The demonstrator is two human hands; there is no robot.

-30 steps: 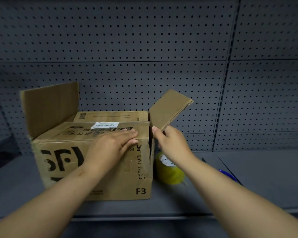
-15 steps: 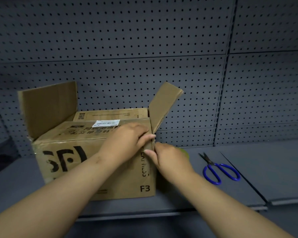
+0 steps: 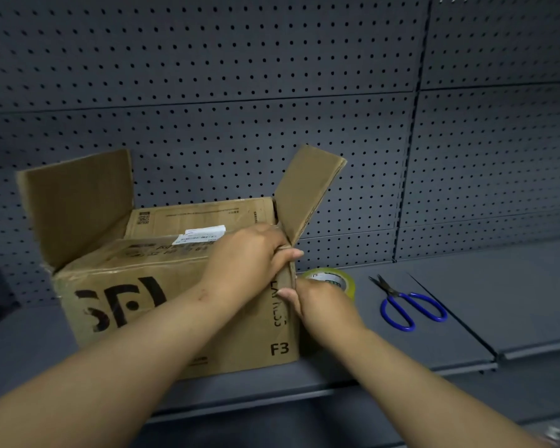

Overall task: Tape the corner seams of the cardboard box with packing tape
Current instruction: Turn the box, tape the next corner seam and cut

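Together, both hands (image 3: 249, 253) pinch the creased cardboard box (image 3: 136, 295) corner.

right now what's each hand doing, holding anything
Left hand: closed on the cardboard box at its front right corner.
Right hand: pinching that corner seam lower down.

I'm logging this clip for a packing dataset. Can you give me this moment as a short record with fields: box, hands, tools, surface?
box: cardboard box on the shelf, both side flaps standing up
left hand: left hand gripping the front right corner at the top
right hand: right hand pressed on the same corner seam, lower down
tape: tape roll on the shelf behind the right hand, partly hidden
scissors: blue-handled scissors lying right of the roll, untouched
backdrop: grey pegboard
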